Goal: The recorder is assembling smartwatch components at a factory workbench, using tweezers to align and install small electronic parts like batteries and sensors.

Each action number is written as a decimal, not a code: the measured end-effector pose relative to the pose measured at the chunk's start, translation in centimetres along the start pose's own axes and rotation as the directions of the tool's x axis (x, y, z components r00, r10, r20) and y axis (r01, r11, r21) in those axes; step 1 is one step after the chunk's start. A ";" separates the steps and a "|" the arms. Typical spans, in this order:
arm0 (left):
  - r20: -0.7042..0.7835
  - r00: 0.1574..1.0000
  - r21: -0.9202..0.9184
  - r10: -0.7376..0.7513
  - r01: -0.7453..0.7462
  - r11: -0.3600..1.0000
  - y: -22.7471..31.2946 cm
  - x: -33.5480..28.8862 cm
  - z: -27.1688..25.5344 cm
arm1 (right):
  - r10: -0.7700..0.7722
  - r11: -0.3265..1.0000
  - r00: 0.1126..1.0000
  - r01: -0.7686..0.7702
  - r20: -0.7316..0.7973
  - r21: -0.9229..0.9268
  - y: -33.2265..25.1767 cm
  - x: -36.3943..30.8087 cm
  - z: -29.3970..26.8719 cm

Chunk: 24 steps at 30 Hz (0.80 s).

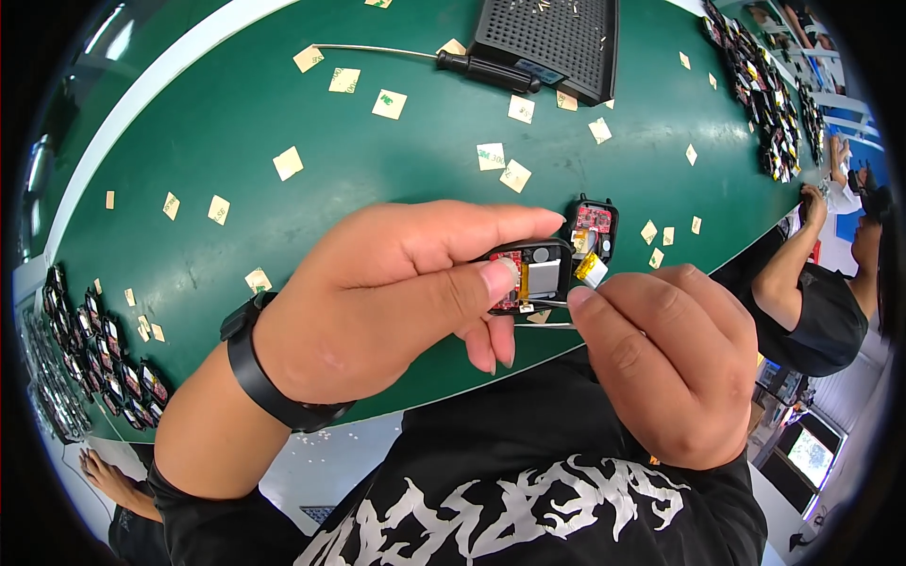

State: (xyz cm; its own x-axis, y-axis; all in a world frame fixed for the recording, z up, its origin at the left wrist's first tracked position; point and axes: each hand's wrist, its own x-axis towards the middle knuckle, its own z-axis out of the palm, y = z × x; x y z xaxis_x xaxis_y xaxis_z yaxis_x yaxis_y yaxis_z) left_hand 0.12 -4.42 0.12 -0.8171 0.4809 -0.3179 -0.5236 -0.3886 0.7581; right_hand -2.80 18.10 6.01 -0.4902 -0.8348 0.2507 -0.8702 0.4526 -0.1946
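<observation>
My left hand (377, 302) grips a small black watch-like housing (564, 274), with the thumb pressed on its inside. Within the housing lie a red circuit board (510, 302) and a silver battery (544, 278) with yellow tape along one side. My right hand (665, 354) pinches metal tweezers (547, 326). One tweezer arm reaches into the housing near its lower edge, the other shows below it. Just beyond, a second open housing (595, 222) with a red board rests on the table, its silver battery (593, 271) hanging out near my right fingers.
On the green table (377, 160) small square paper pieces (389, 104) are scattered. A screwdriver (486, 71) lies against a black perforated tray (547, 38) at the back. Piled housings stand at far left (99, 358) and far right (760, 94). Other people (816, 302) sit at both sides.
</observation>
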 end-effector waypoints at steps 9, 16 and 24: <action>0.008 1.000 0.015 0.030 -0.030 0.999 -0.2 0.0 0.0 | 0.019 1.000 1.000 -0.018 0.010 -0.026 -0.1 -0.2 -0.8; 0.019 0.998 0.152 0.064 -0.066 0.986 -0.3 0.0 -0.1 | 0.012 1.000 0.999 -0.012 0.041 -0.005 0.0 0.1 -0.1; 0.024 0.999 0.151 0.042 -0.045 0.988 -0.2 -0.1 -0.1 | -0.075 0.997 0.997 0.075 -0.004 -0.003 0.3 -0.1 0.3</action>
State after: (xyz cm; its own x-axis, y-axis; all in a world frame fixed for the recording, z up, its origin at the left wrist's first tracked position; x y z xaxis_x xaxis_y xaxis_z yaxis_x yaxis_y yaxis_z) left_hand 0.30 -4.48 0.00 -0.8323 0.4830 -0.2718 -0.4438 -0.2869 0.8490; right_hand -3.01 18.22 5.67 -0.4235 -0.8654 0.2679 -0.9048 0.3894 -0.1723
